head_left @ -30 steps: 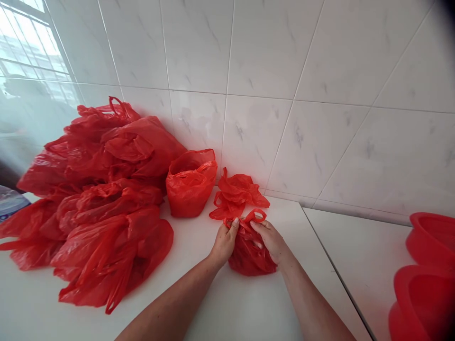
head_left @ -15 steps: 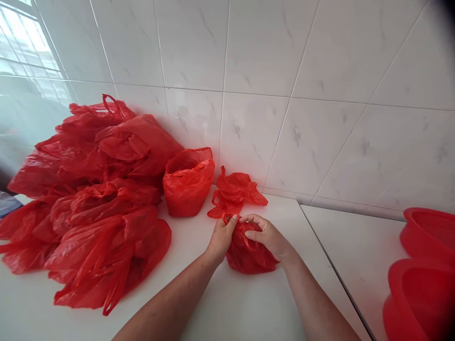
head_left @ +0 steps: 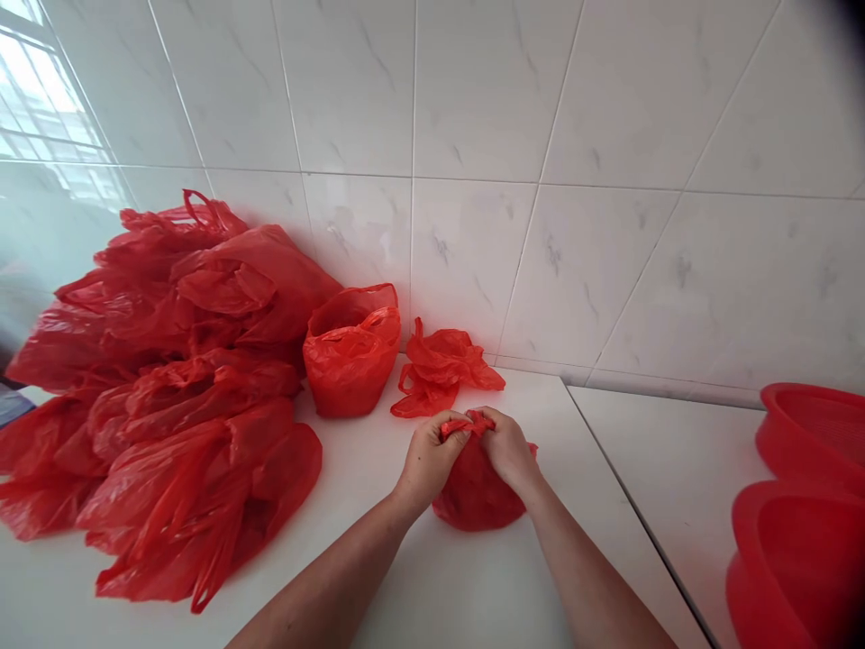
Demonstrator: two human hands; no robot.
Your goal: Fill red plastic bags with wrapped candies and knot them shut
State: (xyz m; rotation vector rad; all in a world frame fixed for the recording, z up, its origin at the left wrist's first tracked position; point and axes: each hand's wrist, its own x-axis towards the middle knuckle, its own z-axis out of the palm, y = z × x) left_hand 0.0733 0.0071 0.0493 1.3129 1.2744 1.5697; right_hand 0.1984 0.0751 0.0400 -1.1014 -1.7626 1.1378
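Left hand (head_left: 429, 460) and right hand (head_left: 510, 451): fingers closed, both gripping the gathered neck of a rounded red plastic bag (head_left: 478, 496). This bag sits directly below the fingers on a flat white tabletop (head_left: 446, 599), which appears to bear its weight; the paired grip apparently serves to bunch the neck. Just beyond the fingers lies a crumpled red plastic bag (head_left: 447, 361). To their left, an upright open-mouthed red plastic bag (head_left: 351, 374), seemingly propped by contents, stands beside a wrinkled heap of red plastic bags (head_left: 203, 388). Well right: round red basins (head_left: 777, 541).
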